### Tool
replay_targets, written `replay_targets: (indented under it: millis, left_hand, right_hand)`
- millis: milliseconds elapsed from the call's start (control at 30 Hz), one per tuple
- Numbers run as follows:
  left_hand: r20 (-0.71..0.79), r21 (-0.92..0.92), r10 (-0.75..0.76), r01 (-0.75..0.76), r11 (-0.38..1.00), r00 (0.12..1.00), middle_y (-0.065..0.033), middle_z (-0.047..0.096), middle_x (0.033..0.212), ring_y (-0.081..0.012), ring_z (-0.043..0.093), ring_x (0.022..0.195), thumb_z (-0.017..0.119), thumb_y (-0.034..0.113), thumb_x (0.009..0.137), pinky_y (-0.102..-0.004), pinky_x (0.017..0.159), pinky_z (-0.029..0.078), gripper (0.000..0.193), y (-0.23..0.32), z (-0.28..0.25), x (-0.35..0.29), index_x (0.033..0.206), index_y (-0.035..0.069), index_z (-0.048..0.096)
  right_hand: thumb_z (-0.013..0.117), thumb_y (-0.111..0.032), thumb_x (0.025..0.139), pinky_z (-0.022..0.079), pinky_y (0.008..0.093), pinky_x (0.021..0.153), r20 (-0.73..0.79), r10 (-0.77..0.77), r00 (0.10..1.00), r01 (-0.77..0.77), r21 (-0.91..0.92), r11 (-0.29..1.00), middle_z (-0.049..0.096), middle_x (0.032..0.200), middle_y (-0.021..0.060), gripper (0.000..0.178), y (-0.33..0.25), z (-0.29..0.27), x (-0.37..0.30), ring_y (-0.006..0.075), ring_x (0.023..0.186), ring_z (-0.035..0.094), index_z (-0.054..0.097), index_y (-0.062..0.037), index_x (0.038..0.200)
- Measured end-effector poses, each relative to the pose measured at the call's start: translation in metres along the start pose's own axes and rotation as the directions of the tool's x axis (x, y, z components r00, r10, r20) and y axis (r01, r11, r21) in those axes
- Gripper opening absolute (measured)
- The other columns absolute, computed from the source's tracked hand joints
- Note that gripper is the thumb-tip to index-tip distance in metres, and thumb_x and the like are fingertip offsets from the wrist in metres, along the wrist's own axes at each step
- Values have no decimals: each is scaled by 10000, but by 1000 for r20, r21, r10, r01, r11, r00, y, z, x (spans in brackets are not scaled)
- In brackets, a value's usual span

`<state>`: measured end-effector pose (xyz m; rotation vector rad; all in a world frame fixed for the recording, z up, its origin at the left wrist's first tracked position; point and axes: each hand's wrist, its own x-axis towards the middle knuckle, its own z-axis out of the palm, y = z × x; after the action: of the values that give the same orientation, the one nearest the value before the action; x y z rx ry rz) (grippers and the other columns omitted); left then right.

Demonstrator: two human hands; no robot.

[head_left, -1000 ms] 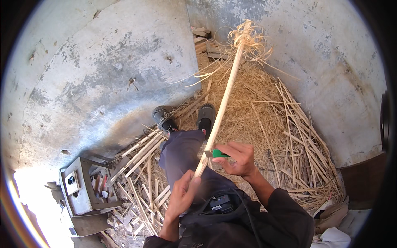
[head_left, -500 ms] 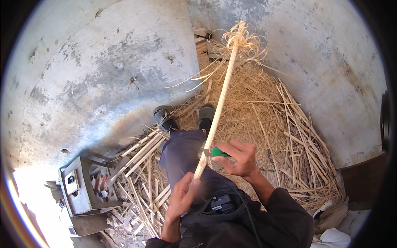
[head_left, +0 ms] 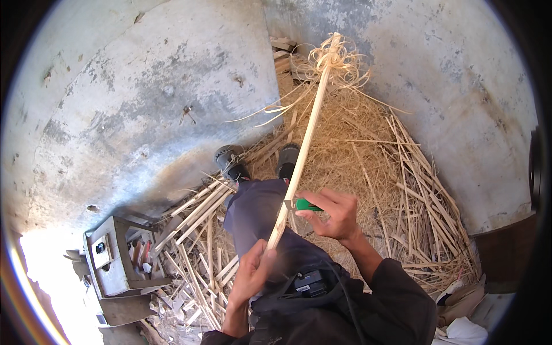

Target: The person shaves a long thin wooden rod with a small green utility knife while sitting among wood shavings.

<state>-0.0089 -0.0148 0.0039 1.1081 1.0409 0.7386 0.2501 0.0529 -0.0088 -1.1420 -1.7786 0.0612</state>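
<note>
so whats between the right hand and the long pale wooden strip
In the head view, a green-handled tool lies between them: the right hand grips it, and its metal end meets the wooden strip.

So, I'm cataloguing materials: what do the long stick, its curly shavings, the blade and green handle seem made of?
Long stick: likely bare wood or bamboo, pale and matte. Curly shavings: apparently the same, matching pale ribbons. Blade: probably metal, dull grey. Green handle: perhaps plastic, evenly coloured.
</note>
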Motion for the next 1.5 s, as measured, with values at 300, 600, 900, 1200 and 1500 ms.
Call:
replay_targets:
  millis: [300,600,900,1200,1500]
  left_hand:
    - [17,-9,-3,3,1000,1000,113,430,774,18,347,688,577,203,1165,-215,583,261,205,-1,0,0,1008,72,579]
    - [118,66,-196,190,980,973,92,479,731,-4,399,628,609,313,1154,-231,536,289,282,-37,-18,-25,982,91,585]
    - [64,34,-173,171,985,983,63,493,644,-27,436,502,596,300,1157,-231,470,339,271,-20,-11,0,1007,76,578]
    - [114,168,-72,52,984,991,41,559,667,-36,507,519,633,269,1142,-221,464,354,224,-12,-2,24,1060,70,568]
    - [-51,366,53,-30,930,997,-72,644,703,-117,554,633,807,246,1011,-328,609,440,270,-7,9,46,1111,26,689]
  right_hand:
    - [866,-347,906,495,353,518,-97,31,995,-26,49,998,706,739,35,329,7,6,5,214,548,630,846,-106,1128]
    - [696,-413,1071,330,287,525,-277,381,882,-389,28,921,617,664,-1,409,102,-31,37,81,562,472,836,-31,1109]
    - [768,-251,1028,439,248,623,167,503,848,-505,541,672,683,836,-23,310,50,2,-5,38,721,586,757,-7,1218]
    - [720,-137,1074,557,251,783,364,500,786,-570,739,358,719,945,32,305,15,18,1,86,853,698,694,17,1337]
    - [662,-220,1118,382,206,586,389,536,749,-571,789,225,706,928,39,306,12,12,5,33,720,604,712,7,1317]
